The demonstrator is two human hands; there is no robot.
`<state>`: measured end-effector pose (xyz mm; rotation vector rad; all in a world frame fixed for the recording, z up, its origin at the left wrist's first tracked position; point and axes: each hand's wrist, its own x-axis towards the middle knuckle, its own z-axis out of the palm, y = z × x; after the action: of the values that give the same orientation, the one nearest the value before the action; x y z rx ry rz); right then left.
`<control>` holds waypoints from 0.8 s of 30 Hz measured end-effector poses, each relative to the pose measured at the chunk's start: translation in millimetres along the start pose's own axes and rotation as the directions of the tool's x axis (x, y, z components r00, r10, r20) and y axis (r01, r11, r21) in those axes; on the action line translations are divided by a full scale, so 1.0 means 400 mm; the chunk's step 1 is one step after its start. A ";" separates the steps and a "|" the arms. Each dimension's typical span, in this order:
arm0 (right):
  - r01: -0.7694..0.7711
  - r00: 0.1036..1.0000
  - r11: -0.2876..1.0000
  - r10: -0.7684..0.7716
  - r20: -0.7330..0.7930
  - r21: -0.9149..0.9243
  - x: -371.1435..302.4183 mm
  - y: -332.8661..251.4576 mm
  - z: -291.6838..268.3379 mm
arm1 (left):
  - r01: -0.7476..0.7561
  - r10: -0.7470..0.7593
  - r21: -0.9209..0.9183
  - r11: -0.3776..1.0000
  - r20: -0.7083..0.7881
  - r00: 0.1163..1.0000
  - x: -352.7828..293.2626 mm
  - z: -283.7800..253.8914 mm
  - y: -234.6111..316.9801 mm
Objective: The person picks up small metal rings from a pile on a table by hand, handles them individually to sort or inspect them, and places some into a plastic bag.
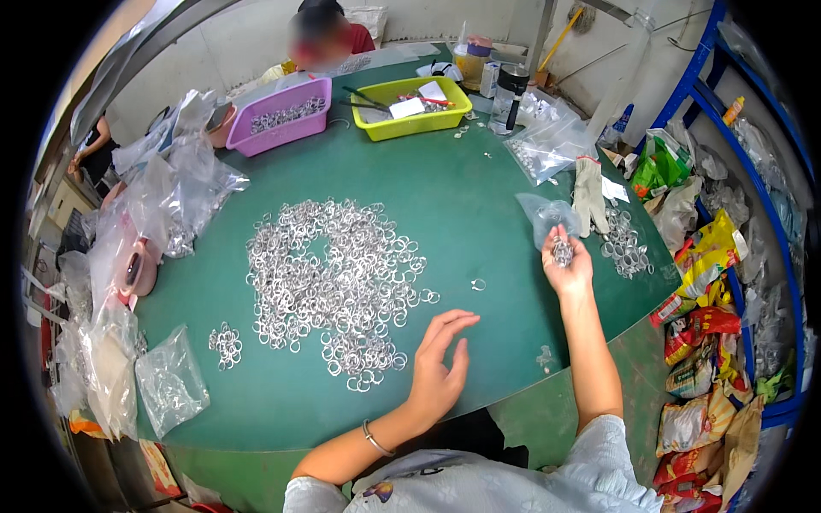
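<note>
Palm up, my right hand [575,272] holds a small cluster of silver metal rings [562,250] at the table's right side. Its fingertips reach the edge of a clear plastic bag [545,214]. My left hand [439,363] is raised near the front of the table, holding nothing, with the thumb apart from the fingers. To its left spreads a large heap of silver rings [342,269]. One loose ring [478,284] lies between the heap and my right hand. Smaller groups of rings sit at the left [226,345] and far right [625,244].
A purple basket [239,137] of rings and a yellow-green basket [376,130] stand at the back. Plastic bags [175,201] crowd the left side. A pale glove [588,192] and a clear jug [510,94] are at right. Blue shelving [757,171] stands beyond. Another person [329,38] sits across.
</note>
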<state>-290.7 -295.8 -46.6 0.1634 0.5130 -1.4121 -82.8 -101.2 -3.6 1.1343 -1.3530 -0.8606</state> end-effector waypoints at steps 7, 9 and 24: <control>0.013 0.997 0.993 -0.005 -0.074 0.118 0.081 -0.021 0.027 | 0.075 -0.077 0.070 0.995 0.023 0.997 0.284 0.185 -0.124; -0.048 0.996 0.987 0.059 -0.067 0.153 0.069 -0.015 0.039 | 0.033 -0.017 0.179 0.983 -0.092 0.996 0.376 0.241 -0.174; -0.134 0.982 0.979 0.109 -0.157 -0.156 0.084 -0.090 0.112 | 0.076 -0.125 0.147 0.986 0.362 0.924 0.502 0.273 -0.239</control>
<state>-312.3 -350.3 -15.0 0.1632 0.7286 -1.2369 -160.9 -331.6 -49.8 1.1891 -1.6916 -1.1157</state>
